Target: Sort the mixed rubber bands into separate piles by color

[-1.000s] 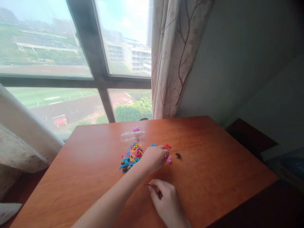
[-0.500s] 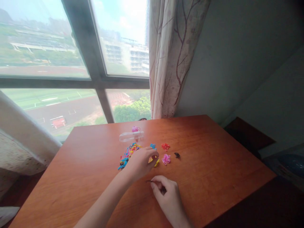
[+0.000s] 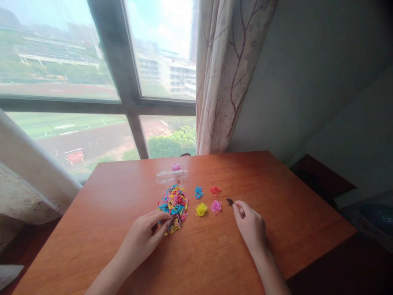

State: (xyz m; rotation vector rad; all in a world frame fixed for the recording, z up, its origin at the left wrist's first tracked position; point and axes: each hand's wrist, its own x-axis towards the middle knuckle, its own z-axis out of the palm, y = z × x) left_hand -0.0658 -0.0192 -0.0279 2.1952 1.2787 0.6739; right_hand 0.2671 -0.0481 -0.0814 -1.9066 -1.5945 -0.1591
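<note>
Hard to make out much detail here, bands are tiny. Mixed pile of rubber bands (image 3: 174,203) sitting mid-table, colours all tangled. Left hand (image 3: 141,239) at the pile's near edge, fingertips (image 3: 166,223) pinched narrow right where a few yellowish strands trail out; can't tell for sure if anything is actually gripped. Right hand (image 3: 250,224) off to the right, thumb and forefinger closed on or against the small dark clump (image 3: 230,201), too small to say holding or just touching. Between the hands, four little sorted heaps: blue heap (image 3: 199,192), red heap (image 3: 215,190), yellow heap (image 3: 201,209), pink heap (image 3: 216,206), all apart from each other. Clear plastic case (image 3: 171,176) behind the pile, see-through so edges barely readable, something pink (image 3: 176,166) just beyond it. Forearms cut off at the bottom. Table (image 3: 291,213) with plenty of bare wood right and near side, right edge dropping into dark. Curtain (image 3: 227,73) hanging at the far edge
</note>
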